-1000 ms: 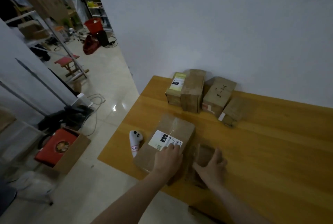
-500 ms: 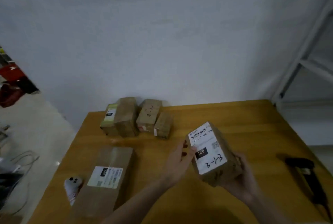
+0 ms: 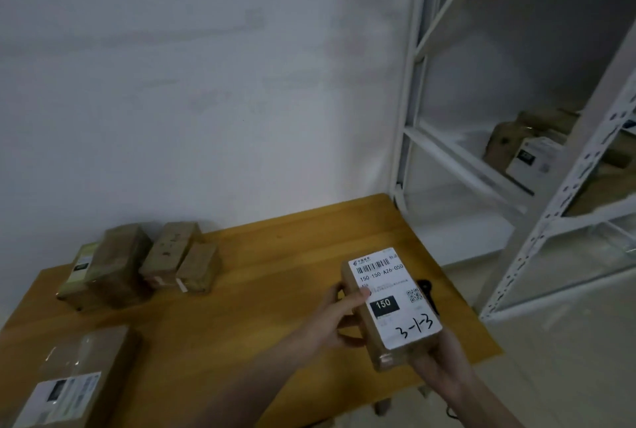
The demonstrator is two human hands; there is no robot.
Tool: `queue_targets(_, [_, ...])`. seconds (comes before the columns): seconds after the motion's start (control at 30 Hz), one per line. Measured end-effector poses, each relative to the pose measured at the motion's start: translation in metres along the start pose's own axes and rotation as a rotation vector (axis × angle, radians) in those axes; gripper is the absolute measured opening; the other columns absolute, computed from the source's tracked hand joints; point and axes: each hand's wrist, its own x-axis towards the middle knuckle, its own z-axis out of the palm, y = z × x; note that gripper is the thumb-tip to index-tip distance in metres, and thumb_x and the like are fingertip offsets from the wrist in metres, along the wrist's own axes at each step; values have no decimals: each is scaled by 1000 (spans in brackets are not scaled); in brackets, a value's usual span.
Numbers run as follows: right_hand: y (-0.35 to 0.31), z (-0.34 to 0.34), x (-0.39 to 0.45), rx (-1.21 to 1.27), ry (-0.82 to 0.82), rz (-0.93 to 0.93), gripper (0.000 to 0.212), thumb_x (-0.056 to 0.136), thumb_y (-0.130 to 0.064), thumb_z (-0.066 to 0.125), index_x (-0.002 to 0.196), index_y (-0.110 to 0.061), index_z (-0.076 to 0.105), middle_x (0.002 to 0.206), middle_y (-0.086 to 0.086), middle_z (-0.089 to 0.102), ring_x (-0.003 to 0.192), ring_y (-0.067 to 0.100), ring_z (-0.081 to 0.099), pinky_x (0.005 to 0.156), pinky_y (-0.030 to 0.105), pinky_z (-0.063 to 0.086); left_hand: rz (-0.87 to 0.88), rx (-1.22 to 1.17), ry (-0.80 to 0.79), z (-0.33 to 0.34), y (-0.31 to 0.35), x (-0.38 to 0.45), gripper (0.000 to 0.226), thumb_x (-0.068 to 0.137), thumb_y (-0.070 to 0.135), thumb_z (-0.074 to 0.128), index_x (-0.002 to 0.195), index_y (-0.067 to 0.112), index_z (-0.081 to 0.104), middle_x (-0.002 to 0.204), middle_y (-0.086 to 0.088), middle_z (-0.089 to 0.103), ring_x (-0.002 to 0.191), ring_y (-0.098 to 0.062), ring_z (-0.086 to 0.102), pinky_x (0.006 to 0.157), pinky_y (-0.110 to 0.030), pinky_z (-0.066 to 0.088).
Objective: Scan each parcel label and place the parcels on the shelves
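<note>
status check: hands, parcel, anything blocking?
Left hand and right hand both gripping small brown cardboard parcel, white label marked 3-1-3 up. Held above wooden table. Black scanner partly hidden behind it. White metal shelves unobstructed.

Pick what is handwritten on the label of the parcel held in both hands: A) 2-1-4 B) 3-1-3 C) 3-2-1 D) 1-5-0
B: the white label on the held parcel shows "3-1-3" handwritten near its lower edge, below the black "150" box.
</note>
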Motion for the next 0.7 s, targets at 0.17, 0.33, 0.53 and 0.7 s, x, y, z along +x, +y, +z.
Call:
queue_targets(0.17, [-50, -52, -6, -606, 278, 39, 38, 95, -33, 52, 125, -12, 61, 122, 22, 63, 115, 40, 58, 97, 53, 45, -4, -3, 91, 31, -15, 13, 76, 77, 28, 81, 137, 29, 35, 125, -3, 63, 112, -24, 63, 88, -53, 55])
queue_targets(0.33, [-86, -132, 24, -956, 602, 141, 44, 96, -22, 56, 136, -6, 45, 131, 18, 51, 110, 32, 52, 100, 49, 43, -12, 74, 296, 37, -34, 16, 71, 81, 28, 77, 136, 32, 31, 129, -2, 56, 113, -23, 60, 87, -44, 57])
queue_targets(0.53, [-79, -155, 89, -1120, 491, 267, 57, 92, -30, 63, 138, -3, 43, 139, 17, 46, 124, 36, 46, 99, 45, 40, -32, 28, 442, 34, -52, 22, 73, 81, 31, 76, 138, 23, 32, 130, -1, 53, 112, -19, 60, 86, -41, 58])
queue_targets(0.7, [-63, -165, 117, -1129, 455, 304, 33, 92, -21, 63, 118, -3, 54, 117, 19, 56, 96, 30, 50, 92, 47, 43, -37, 80, 467, 25, -51, 27, 71, 81, 29, 75, 139, 20, 33, 127, 2, 54, 103, -11, 62, 79, -32, 58])
